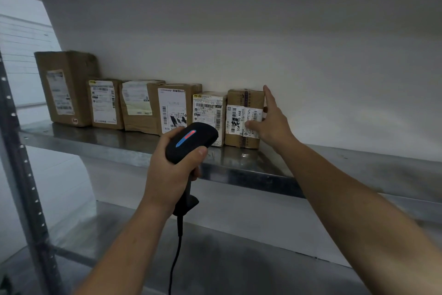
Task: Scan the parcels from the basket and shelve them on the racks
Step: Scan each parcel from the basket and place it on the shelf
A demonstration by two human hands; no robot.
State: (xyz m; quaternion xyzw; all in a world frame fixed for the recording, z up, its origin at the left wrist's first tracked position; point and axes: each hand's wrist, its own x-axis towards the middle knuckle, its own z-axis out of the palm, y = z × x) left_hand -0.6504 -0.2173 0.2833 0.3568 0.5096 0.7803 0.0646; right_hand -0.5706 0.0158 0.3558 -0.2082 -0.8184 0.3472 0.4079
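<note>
Left hand (pixel 167 171) grips scanner (pixel 191 141), hiding labels; right hand (pixel 272 127) touches end parcel (pixel 241 98).

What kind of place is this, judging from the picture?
Probably a parcel storeroom or pickup depot. Labelled cardboard parcels stand in a row on a metal shelf, the left hand holds a corded barcode scanner, and the right hand touches the last parcel in the row.

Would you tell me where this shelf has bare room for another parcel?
Right of the rightmost parcel, past the right hand touching it, the shelf lies bare along the wall. The six parcels stand packed side by side, leaving a narrow front strip.
</note>
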